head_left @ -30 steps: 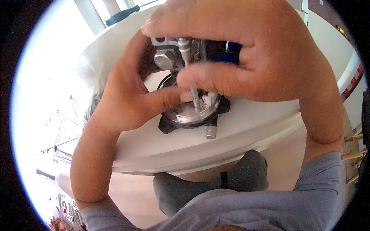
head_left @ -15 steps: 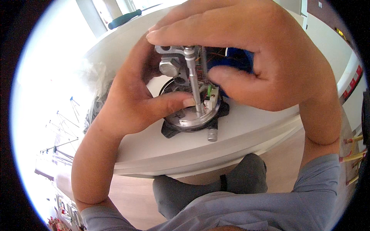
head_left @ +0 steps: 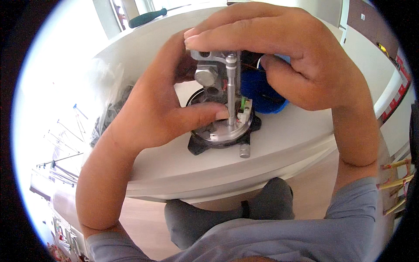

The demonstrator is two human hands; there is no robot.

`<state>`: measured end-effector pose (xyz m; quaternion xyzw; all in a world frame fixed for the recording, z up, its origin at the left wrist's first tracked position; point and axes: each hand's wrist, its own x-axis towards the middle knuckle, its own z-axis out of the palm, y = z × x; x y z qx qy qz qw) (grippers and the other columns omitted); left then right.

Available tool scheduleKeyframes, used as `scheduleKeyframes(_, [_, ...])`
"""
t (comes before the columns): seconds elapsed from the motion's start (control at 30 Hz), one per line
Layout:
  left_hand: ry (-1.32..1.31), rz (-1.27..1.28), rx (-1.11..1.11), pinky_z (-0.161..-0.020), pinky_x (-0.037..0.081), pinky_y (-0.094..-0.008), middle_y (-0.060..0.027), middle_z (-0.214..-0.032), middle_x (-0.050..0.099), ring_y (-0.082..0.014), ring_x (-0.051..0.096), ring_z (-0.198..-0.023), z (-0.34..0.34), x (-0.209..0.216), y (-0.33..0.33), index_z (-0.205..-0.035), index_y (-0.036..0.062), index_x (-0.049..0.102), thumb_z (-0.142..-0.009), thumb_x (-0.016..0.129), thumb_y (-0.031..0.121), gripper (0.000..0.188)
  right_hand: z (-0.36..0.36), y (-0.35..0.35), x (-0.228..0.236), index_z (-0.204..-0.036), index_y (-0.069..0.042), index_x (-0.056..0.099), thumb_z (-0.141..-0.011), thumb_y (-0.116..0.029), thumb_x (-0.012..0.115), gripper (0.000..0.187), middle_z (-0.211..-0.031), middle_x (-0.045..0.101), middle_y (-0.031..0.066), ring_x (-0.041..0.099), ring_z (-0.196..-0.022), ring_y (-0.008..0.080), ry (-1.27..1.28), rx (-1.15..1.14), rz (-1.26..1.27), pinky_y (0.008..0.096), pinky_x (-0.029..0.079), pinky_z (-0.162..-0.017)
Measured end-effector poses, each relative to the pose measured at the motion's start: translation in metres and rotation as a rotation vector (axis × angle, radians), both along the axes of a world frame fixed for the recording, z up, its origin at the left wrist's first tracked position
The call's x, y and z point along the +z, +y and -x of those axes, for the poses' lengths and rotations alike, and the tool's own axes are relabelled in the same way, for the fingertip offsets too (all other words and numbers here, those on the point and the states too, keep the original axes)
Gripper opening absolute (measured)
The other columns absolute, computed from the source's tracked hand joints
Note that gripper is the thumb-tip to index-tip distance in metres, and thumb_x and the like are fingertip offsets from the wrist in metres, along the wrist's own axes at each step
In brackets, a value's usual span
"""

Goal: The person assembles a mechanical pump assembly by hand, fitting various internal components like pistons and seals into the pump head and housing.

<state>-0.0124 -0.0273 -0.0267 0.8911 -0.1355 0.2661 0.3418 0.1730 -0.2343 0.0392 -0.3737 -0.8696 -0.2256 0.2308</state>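
Note:
A metal instrument with a round base and black feet stands upright on a white table. A slim silver rod rises from its base beside a large hex bolt. My left hand wraps round the instrument from the left, its thumb across the column just above the base. Over the top reaches my right hand, its long fingers stretched across the upper metal bracket and the thumb held apart. The fingers hide the instrument's top. Behind it is a blue round container with thin wires.
A green-handled tool lies at the far left of the table. A clear plastic bag with dark contents sits left of my left hand. The table's curved front edge runs just above my knees.
My right thumb has moved right, away from the rod, so more of the blue container shows. The left hand keeps its hold. Instrument and hands appear slightly farther right in view.

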Motion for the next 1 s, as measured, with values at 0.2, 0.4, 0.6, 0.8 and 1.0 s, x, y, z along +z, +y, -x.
scheduleKeyframes(0.2, [0.009, -0.001, 0.029, -0.123, 0.041, -0.0455, -0.0128, -0.156, 0.052, -0.028, 0.051, -0.147, 0.007, -0.004, 0.001, -0.166, 0.0032, 0.03, -0.076, 0.099, 0.013, 0.114, 0.002, 0.019, -0.001, -0.143, 0.001, 0.065, -0.084, 0.007, 0.057, 0.059, -0.142, 0.067, 0.0263, 0.07, -0.125, 0.0388, 0.027, -0.073, 0.117, 0.0432, 0.057, -0.105])
scheduleKeyframes(0.4, [0.027, -0.047, 0.032, -0.119, 0.046, -0.043, -0.0128, -0.144, 0.063, -0.0266, 0.06, -0.135, 0.012, 0.02, 0.007, -0.162, 0.0041, 0.043, -0.081, 0.094, 0.01, 0.096, 0.012, 0.011, 0.008, -0.136, 0.005, 0.07, -0.071, 0.012, 0.043, 0.07, -0.14, 0.068, 0.0258, 0.065, -0.135, 0.0394, 0.069, -0.164, 0.119, 0.0452, 0.049, -0.119])
scheduleKeyframes(0.6, [-0.032, 0.015, 0.05, -0.109, 0.052, -0.0365, -0.0103, -0.124, 0.073, -0.0199, 0.068, -0.118, 0.012, 0.02, 0.022, -0.141, 0.0007, 0.065, -0.099, 0.067, -0.002, 0.042, 0.011, 0.007, 0.007, -0.136, 0.005, 0.07, -0.076, 0.012, 0.045, 0.065, -0.14, 0.068, 0.0262, 0.065, -0.134, 0.0385, -0.044, -0.195, 0.11, 0.0468, 0.049, -0.117])
scheduleKeyframes(0.8, [-0.324, 0.029, 0.009, -0.104, 0.054, -0.0358, -0.0128, -0.118, 0.077, -0.0221, 0.072, -0.115, 0.007, 0.025, 0.016, -0.132, 0.0002, 0.072, -0.1, 0.066, 0.001, 0.033, 0.011, 0.01, 0.008, -0.135, 0.005, 0.07, -0.081, 0.008, 0.05, 0.058, -0.137, 0.071, 0.0248, 0.065, -0.13, 0.0357, -0.039, -0.223, 0.095, 0.045, 0.048, -0.113])
scheduleKeyframes(1.0, [-0.043, -0.064, -0.131, -0.106, 0.056, -0.0411, -0.0234, -0.125, 0.073, -0.0318, 0.072, -0.117, 0.035, 0.053, 0.018, -0.137, -0.0039, 0.065, -0.106, 0.053, 0.002, 0.034, 0.004, 0.008, 0.012, -0.135, 0.003, 0.07, -0.089, 0.002, 0.056, 0.048, -0.137, 0.072, 0.0232, 0.064, -0.13, 0.035, -0.14, -0.263, 0.068, 0.0453, 0.046, -0.114])
